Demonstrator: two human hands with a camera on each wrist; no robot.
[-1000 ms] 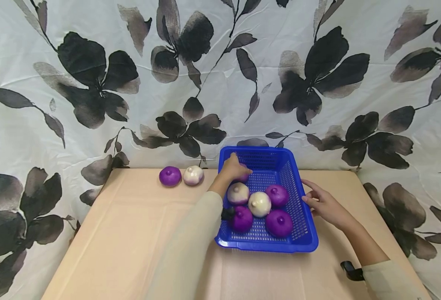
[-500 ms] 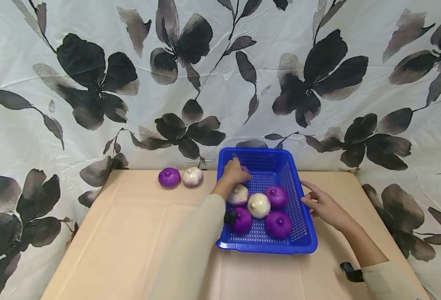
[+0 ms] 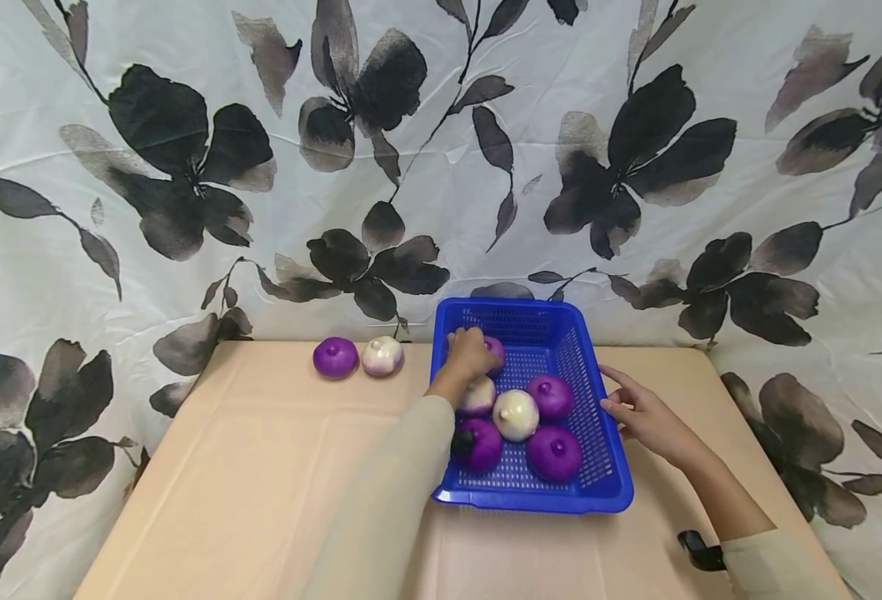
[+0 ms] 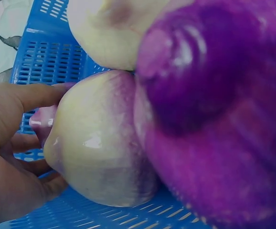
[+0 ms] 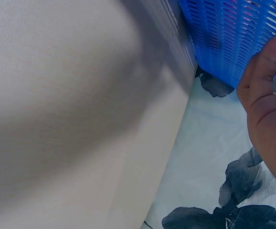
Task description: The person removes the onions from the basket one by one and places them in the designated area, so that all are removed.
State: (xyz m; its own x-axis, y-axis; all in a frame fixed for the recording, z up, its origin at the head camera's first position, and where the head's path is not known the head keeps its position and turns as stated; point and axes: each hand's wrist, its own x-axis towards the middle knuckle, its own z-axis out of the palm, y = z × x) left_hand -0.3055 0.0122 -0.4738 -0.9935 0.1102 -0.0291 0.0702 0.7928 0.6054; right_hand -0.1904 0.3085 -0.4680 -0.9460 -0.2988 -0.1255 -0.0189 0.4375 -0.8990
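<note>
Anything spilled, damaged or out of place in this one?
Nothing looks spilled or damaged. The only possible strays are a purple onion and a whitish onion on the table, left of the basket, while the other onions are inside it.

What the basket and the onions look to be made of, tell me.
Basket: probably molded plastic, slightly shiny; regular slots through thin walls suggest it. Onions: glossy, perhaps plastic or painted foam imitations, given bright highlights and smooth skin.

text: none legible | labels: none | brands: none | numbers: none
</note>
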